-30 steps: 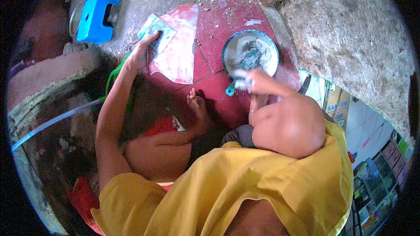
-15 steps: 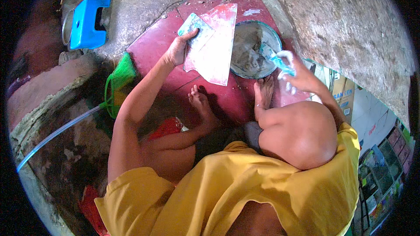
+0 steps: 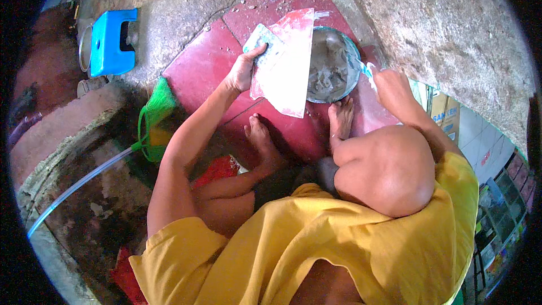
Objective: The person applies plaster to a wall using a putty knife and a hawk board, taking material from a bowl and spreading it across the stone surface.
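My left hand (image 3: pixel 244 73) is closed on a flat board (image 3: pixel 291 70) with a jagged edge, smeared white over red. A pale blue flat piece (image 3: pixel 263 39) lies over the board's left corner, under my thumb. Just right of the board is a round basin (image 3: pixel 358 59) with a bluish rim, holding wet grey paste (image 3: pixel 330 68). My right hand (image 3: pixel 392 89) is closed at the basin's right side, around a blue, paste-smeared scraper (image 3: pixel 367 70). Most of the scraper is hidden by the fist.
Red floor tiles (image 3: pixel 197 56) lie under the basin, my bare feet (image 3: pixel 340 118) close by. A blue plastic stool (image 3: pixel 113 42) stands at far left. Nearer is a green broom (image 3: pixel 158 110) with a pale handle. A rough concrete slab (image 3: pixel 446 34) and cardboard box (image 3: pixel 446 114) are at right.
My right hand has drawn the scraper out of the paste to the basin's right rim. The left hand and board have shifted slightly right in the view.
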Available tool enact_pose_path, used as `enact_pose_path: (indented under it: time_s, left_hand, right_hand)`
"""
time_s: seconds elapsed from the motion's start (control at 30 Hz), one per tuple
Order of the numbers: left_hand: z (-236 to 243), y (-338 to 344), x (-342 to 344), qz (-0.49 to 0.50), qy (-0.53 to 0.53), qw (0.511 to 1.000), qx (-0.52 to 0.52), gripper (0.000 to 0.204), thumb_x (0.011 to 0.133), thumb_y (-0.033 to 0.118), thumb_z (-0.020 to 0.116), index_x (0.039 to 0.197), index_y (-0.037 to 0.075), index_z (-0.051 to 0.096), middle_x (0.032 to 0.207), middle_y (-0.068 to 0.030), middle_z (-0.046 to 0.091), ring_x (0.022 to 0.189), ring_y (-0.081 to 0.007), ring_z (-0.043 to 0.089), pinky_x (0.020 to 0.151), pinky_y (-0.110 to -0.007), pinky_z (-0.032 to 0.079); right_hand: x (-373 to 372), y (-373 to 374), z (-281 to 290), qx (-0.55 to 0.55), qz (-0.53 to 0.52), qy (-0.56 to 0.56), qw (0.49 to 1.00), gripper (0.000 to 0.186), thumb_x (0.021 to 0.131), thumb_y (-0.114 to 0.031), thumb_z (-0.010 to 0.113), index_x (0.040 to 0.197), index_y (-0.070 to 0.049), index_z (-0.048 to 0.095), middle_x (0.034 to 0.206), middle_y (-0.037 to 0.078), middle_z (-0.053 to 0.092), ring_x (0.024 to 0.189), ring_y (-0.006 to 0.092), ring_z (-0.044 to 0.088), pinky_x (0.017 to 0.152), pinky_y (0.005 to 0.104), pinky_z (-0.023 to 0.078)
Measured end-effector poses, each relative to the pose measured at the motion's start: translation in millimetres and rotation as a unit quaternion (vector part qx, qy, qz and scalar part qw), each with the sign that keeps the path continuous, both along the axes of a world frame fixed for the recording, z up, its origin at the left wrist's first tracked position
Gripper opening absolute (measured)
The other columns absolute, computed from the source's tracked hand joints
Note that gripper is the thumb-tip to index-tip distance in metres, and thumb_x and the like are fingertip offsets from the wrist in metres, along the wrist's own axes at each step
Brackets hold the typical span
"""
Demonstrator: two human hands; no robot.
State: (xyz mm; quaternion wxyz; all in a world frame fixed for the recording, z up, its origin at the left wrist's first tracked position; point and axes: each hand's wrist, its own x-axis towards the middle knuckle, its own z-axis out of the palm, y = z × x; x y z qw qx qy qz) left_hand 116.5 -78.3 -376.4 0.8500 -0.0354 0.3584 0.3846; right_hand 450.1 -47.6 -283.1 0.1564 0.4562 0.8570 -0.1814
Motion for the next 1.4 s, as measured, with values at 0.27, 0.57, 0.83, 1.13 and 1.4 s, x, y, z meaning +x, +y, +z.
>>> enact_pose_path:
  time_s: [0.27,0.57,0.83,1.13,1.4]
  left_hand:
    - [3.7,-2.4,26.1,0.029,-0.062,0.997,-0.037,0.035,0.083,0.020,0.049,0.110,0.000,0.045,0.104,-0.0141,0.056,0.093,-0.0244,0.056,0.083,-0.038,0.044]
    - [0.1,-9.6,32.0,0.029,-0.018,0.999,-0.032,0.037,0.083,0.023,0.048,0.113,0.001,0.044,0.105,-0.0130,0.055,0.092,-0.0236,0.057,0.083,-0.038,0.044]
    - [-2.9,-8.8,29.7,0.048,-0.002,0.998,-0.037,0.037,0.083,0.022,0.048,0.113,0.000,0.043,0.105,-0.0138,0.055,0.093,-0.0242,0.056,0.083,-0.039,0.044]
    - [5.0,17.9,17.9,0.052,-0.050,0.997,0.013,0.039,0.083,0.023,0.049,0.114,0.000,0.043,0.105,-0.0145,0.055,0.093,-0.0252,0.056,0.083,-0.039,0.044]
    - [5.1,24.4,14.3,0.097,-0.012,0.994,0.047,0.038,0.083,0.024,0.049,0.112,0.001,0.044,0.104,-0.0135,0.056,0.092,-0.0245,0.057,0.082,-0.040,0.045]
  right_hand:
    - [40.4,16.1,-48.3,-0.028,-0.082,0.075,0.993,0.025,0.067,-0.011,0.059,0.090,-0.001,0.058,0.072,0.021,0.056,0.071,0.0371,0.054,0.064,0.0436,0.042]
    - [41.6,0.6,-62.8,-0.094,-0.213,0.202,0.951,0.028,0.066,-0.018,0.062,0.092,-0.007,0.059,0.081,0.018,0.059,0.078,0.0342,0.057,0.069,0.0389,0.045]
    - [36.1,-34.1,-74.4,-0.023,-0.161,0.237,0.958,0.036,0.068,-0.018,0.061,0.102,-0.011,0.054,0.066,0.018,0.058,0.063,0.0365,0.057,0.059,0.0426,0.045]
    - [23.5,-12.4,-87.5,-0.072,-0.275,0.357,0.890,0.027,0.071,-0.020,0.062,0.096,-0.009,0.059,0.075,0.017,0.060,0.069,0.0328,0.059,0.061,0.0373,0.046]
    - [-4.0,0.5,-93.9,-0.014,-0.202,0.333,0.921,0.025,0.073,-0.015,0.061,0.097,-0.006,0.058,0.081,0.014,0.062,0.071,0.0255,0.062,0.064,0.0331,0.046]
